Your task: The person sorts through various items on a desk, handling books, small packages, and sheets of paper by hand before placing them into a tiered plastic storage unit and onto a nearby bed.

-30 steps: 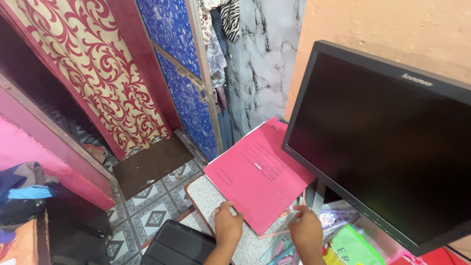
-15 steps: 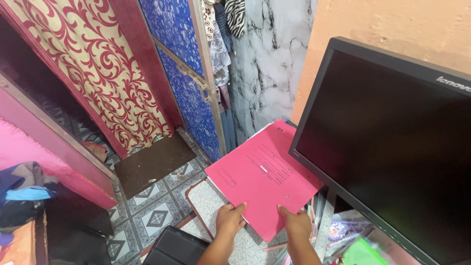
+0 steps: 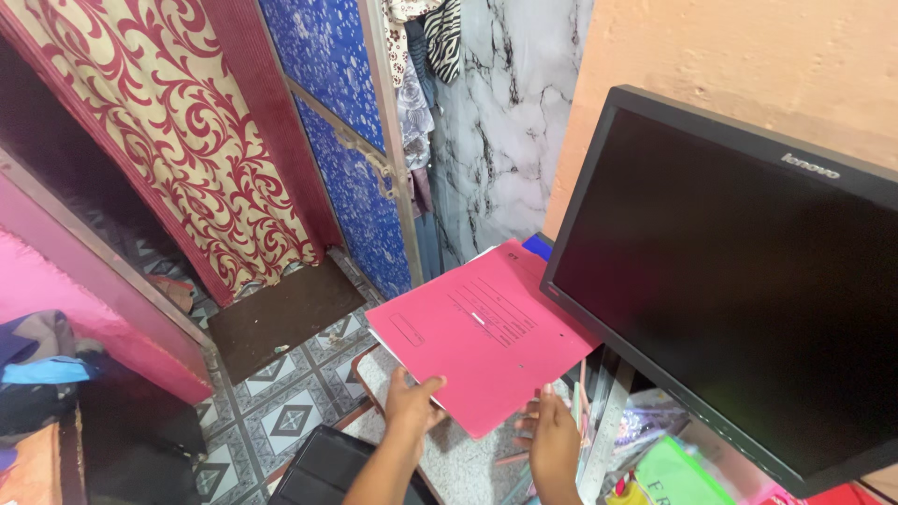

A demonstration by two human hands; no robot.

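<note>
A pink paper folder lies flat on the desk, its far end tucked under the black monitor. My left hand grips the folder's near left edge, thumb on top. Just off the folder's near corner, my right hand hovers with fingers spread and holds nothing. A blue item and white sheets peek out beyond the folder's far edge.
A speckled desk top shows under the folder. Green and pink packets and pens lie under the monitor. A black case sits below the desk. Patterned floor tiles, a brown mat, blue door and hanging clothes are to the left.
The folder has slid further in under the monitor. My right hand has come off the folder's edge and now hovers beside it. The camera moved closer.
</note>
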